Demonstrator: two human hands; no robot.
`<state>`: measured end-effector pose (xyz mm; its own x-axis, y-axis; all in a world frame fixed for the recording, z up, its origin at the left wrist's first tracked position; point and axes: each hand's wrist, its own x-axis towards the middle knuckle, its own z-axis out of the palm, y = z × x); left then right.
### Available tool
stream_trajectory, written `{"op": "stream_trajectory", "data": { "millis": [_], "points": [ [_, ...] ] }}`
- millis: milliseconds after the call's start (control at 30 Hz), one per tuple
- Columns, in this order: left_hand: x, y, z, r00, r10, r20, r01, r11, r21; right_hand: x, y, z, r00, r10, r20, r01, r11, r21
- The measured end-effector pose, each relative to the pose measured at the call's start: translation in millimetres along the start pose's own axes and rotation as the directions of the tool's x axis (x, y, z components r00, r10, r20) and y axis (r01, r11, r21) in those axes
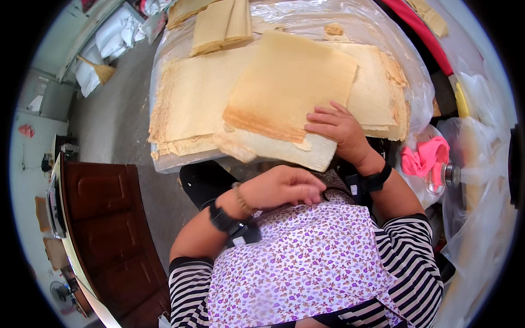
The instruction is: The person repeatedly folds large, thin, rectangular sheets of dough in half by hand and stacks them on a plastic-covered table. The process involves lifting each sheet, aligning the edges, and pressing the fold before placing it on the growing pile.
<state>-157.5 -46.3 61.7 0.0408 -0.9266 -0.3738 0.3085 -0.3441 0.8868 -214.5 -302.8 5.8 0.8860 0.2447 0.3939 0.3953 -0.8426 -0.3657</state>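
My right hand (pixel 338 128) lies palm down at the right edge of a thin yellowish sheet (pixel 293 82), possibly dried bean curd skin, browned along its near edge. Its fingers are on top; the thumb is hidden, so a grip cannot be made out. Below that sheet a whiter, rough piece (pixel 287 147) sticks out past the table's near edge. A frayed, crumpled scrap (pixel 236 145) sits at its left. Slightly blurred, my left hand (pixel 283 186) hovers over the floral apron (pixel 287 262), fingers bent together, with no object visible in it. Wider pale sheets (pixel 197 94) are stacked underneath.
Folded sheets (pixel 223 26) lie at the table's far left, and a small brown scrap (pixel 334 28) farther right. Clear plastic (pixel 414 94) covers the table. To the right are a pink cloth (pixel 426 156) and a bottle (pixel 445 176). A dark wooden cabinet (pixel 102 217) stands left.
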Motion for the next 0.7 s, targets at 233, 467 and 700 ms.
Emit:
{"op": "stream_trajectory", "data": {
  "millis": [233,467,700],
  "points": [
    [-37,52,-86,0.702,0.683,-0.202,0.062,0.223,0.973,-54,38,-35,0.989,0.148,-0.009,-0.132,0.906,0.403],
    [12,22,-133,0.785,0.620,0.016,-0.204,0.234,0.951,-52,47,-42,0.952,0.302,0.044,-0.250,0.687,0.682],
    [64,7,-143,0.632,0.383,-0.674,-0.133,0.910,0.392,-34,46,-33,0.593,0.805,0.016,-0.549,0.391,0.738]
  ]
}}
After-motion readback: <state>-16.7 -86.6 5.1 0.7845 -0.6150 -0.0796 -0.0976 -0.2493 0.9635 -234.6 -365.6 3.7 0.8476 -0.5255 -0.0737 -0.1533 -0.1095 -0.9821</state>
